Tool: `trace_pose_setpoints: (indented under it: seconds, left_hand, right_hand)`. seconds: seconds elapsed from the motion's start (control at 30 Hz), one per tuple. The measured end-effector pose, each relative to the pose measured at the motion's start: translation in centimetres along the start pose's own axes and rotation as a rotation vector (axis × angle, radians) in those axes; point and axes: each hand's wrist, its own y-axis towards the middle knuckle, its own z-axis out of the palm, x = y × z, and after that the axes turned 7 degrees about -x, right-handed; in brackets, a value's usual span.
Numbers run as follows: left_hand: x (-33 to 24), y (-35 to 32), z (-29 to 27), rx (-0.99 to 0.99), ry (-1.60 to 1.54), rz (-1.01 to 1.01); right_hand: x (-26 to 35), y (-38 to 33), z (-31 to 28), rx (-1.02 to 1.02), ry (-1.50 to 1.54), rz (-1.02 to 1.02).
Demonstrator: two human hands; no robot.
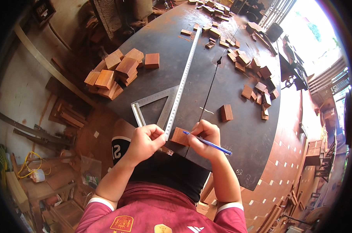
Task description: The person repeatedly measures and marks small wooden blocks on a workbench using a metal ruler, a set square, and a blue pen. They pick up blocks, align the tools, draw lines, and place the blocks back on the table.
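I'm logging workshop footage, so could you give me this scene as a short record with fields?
left hand: fingers curled at the metal ruler's near end; grip unclear
right hand: holds blue pen, tip at a wood block
set square: triangular, left of the ruler
other blocks: heap at left, scattered blocks at right
surface: dark table

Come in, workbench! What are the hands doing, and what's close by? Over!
Right hand gripping blue pen, tip at wooden block. Left hand curled at near end of ruler. Metal triangle close beyond left hand.
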Motion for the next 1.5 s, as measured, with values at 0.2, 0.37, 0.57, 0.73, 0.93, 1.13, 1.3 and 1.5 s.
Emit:
trace_pose_setpoints:
  seconds: [0.2,0.37,0.57,0.73,0.93,1.13,1.3,1.5]
  left_hand:
    - [0.1,6.6,0.6,-0.006,0.047,0.121]
    - [-0.8,8.0,1.2,-0.129,0.330,0.234]
    - [1.8,3.4,-3.1,-0.500,0.421,0.313]
    - [9.2,0.5,-5.6,-0.446,0.147,0.061]
    - [7.3,-0.4,-3.1,-0.067,-0.209,-0.294]
    - [6.9,-1.2,-3.4,-0.168,-0.573,-0.345]
    - [7.2,-2.4,-5.5,-0.336,-0.854,-0.297]
    - [6.7,-4.7,-4.5,-0.322,-0.991,-0.098]
  right_hand:
    - [0.1,0.6,0.3,-0.226,0.086,-0.031]
    - [-0.2,1.1,-0.4,-0.307,0.095,0.029]
    - [0.1,0.8,-1.3,-0.167,-0.150,0.046]
    - [2.7,1.6,-1.7,0.243,-0.453,-0.272]
    - [0.4,1.2,-1.1,0.274,-0.627,-0.271]
    - [-0.4,0.5,1.0,0.031,-0.664,-0.246]
    - [-0.8,0.8,0.3,0.074,-0.593,-0.295]
    - [0.1,1.0,0.3,0.196,-0.597,-0.323]
